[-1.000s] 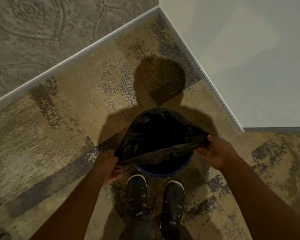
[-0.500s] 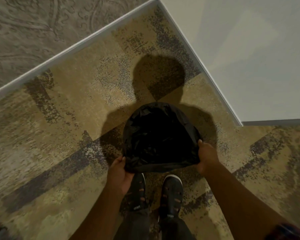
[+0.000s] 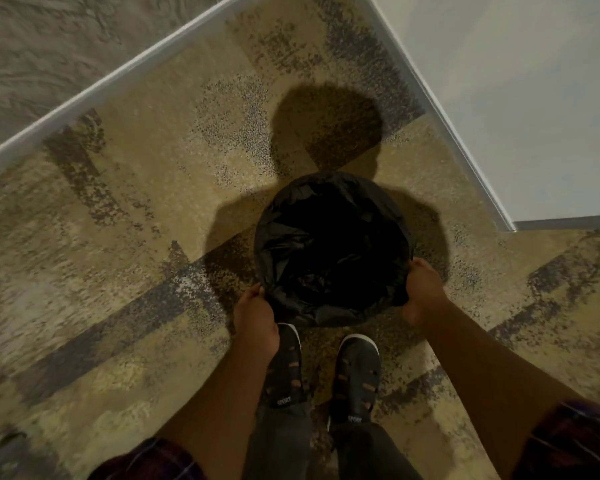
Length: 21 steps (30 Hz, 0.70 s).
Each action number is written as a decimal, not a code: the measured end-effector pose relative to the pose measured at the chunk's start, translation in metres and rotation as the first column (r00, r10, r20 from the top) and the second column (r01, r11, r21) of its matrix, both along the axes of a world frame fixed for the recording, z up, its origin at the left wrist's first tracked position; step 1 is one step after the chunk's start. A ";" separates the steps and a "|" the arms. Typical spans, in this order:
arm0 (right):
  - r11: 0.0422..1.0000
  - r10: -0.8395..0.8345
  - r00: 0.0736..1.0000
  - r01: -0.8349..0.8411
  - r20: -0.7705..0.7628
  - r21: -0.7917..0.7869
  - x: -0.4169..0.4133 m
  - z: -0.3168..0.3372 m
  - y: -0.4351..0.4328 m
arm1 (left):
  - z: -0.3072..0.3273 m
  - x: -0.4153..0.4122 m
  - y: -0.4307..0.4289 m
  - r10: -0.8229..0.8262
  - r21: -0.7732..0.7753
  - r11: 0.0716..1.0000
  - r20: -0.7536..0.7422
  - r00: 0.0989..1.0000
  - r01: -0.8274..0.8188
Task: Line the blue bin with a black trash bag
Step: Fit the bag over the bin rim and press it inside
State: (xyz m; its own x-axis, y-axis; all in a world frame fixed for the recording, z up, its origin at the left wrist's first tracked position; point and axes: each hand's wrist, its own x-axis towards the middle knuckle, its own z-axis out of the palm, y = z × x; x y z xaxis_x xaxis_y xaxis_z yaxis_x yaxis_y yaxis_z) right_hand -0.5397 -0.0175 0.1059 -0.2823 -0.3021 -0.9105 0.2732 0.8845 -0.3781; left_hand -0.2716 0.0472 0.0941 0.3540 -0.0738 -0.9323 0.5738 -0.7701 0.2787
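Observation:
The black trash bag (image 3: 333, 244) is spread over a round bin on the carpet just ahead of my feet. Its mouth is wide open and the plastic folds down over the rim all the way around, so none of the blue bin shows. My left hand (image 3: 255, 315) pinches the bag's edge at the near left side of the rim. My right hand (image 3: 423, 292) holds the bag's edge at the near right side.
My two dark shoes (image 3: 321, 368) stand right behind the bin. A white baseboard (image 3: 94, 88) and patterned wall run along the upper left, and a plain wall corner (image 3: 499, 216) stands close on the right. Mottled tan carpet (image 3: 118, 271) lies all around.
A second ago the bag was stretched loosely above the bin with blue rim showing. Both hands have since pulled its edge down over the rim, and the mouth now sits round and open.

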 end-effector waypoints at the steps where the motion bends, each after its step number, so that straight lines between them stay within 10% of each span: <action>1: 1.000 -0.016 1.000 0.016 -0.005 -0.004 0.000 -0.002 0.000 | -0.002 -0.001 -0.001 -0.009 0.008 1.000 0.007 1.000 0.009; 6: 0.999 -0.043 0.996 0.042 -0.075 -0.021 0.006 -0.003 -0.007 | 0.007 0.000 -0.016 -0.011 -0.014 1.000 0.038 0.999 0.011; 8: 0.998 0.035 0.934 -0.052 -0.355 -0.040 0.003 0.005 -0.013 | 0.023 0.005 -0.021 -0.153 0.045 0.988 0.304 0.940 0.146; 11: 0.945 -0.007 0.661 -0.240 -0.750 -0.220 0.000 0.036 -0.021 | 0.058 0.013 -0.023 -0.390 0.142 0.875 0.774 0.499 0.463; 16: 0.649 -0.037 0.548 -0.623 -0.836 -0.437 0.041 0.082 -0.028 | 0.079 -0.020 -0.041 -0.411 0.107 0.154 0.911 -0.035 0.982; 19: 0.589 -0.060 0.325 -0.752 -0.944 -0.296 0.054 0.100 -0.041 | 0.067 -0.040 -0.057 -0.530 0.187 -0.312 0.779 -0.334 0.931; 21: 0.435 -0.030 0.345 -0.840 -0.938 -0.323 0.063 0.105 -0.048 | 0.054 -0.043 -0.066 -0.551 0.286 -0.477 0.639 -0.536 0.831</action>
